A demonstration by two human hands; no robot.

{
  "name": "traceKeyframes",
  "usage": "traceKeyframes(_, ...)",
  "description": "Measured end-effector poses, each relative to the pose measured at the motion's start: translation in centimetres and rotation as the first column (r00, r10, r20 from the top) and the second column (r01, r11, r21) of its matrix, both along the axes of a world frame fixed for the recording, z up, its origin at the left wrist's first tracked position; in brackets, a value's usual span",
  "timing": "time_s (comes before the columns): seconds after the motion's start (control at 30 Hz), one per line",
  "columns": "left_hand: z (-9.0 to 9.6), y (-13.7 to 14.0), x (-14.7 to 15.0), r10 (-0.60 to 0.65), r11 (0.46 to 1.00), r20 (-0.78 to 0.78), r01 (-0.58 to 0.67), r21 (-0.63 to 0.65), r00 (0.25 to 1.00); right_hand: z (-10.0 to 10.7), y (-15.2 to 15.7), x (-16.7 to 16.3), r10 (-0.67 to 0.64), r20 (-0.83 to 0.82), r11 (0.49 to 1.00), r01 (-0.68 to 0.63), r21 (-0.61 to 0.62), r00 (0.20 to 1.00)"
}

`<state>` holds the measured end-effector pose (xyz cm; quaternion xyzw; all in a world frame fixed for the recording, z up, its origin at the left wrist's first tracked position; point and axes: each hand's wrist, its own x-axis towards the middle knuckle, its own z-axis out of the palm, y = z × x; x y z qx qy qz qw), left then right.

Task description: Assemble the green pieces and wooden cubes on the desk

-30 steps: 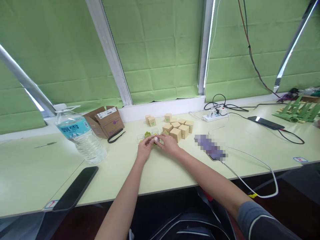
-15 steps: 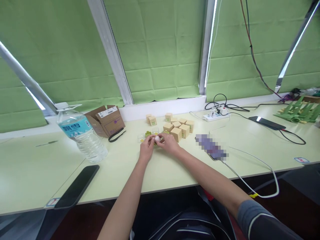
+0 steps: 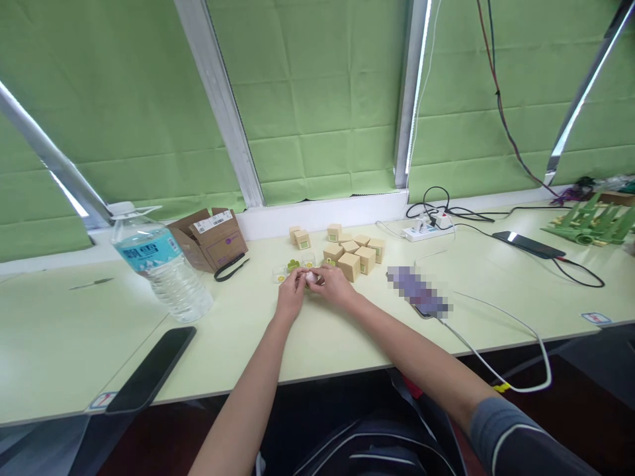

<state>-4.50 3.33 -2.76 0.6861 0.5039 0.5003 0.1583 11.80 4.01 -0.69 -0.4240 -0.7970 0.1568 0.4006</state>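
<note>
Between the fingertips of both my hands is a small, rounded whitish object (image 3: 311, 277); its kind is too small to make out. My left hand (image 3: 292, 293) is closed on its left side, and my right hand (image 3: 335, 285) pinches it from the right. Just beyond my fingers lie a green flower-shaped piece (image 3: 293, 265) and clear little containers (image 3: 279, 275) with yellow marks. Several small tan cardboard boxes (image 3: 350, 266) with green labels are grouped right behind my right hand, partly stacked against each other.
A large water bottle (image 3: 161, 264) and an opened brown carton (image 3: 211, 241) stand at left, a dark phone (image 3: 151, 370) in front. On the right are a phone with a blurred screen (image 3: 417, 291), a white cable (image 3: 496, 311), a power strip (image 3: 427, 229) and another phone (image 3: 528, 244).
Both hands stay in nearly the same place around the small whitish object, with only slight finger movement. The things on the table have not moved; the view has shifted a little.
</note>
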Motion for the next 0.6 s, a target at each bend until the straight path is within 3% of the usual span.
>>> traceKeyframes(0.33,-0.18,0.03,-0.12,0.007,1.0,-0.024,-0.007,-0.019,1.0,-0.28,0.35,-0.23,0.027,0.101,1.0,-0.027,0.001,0.994)
traceKeyframes(0.6,0.23,-0.11,-0.16,-0.035,0.999,0.103,0.039,-0.034,0.994,-0.87,0.32,-0.11,0.013,0.018,1.0,-0.013,0.022,1.0)
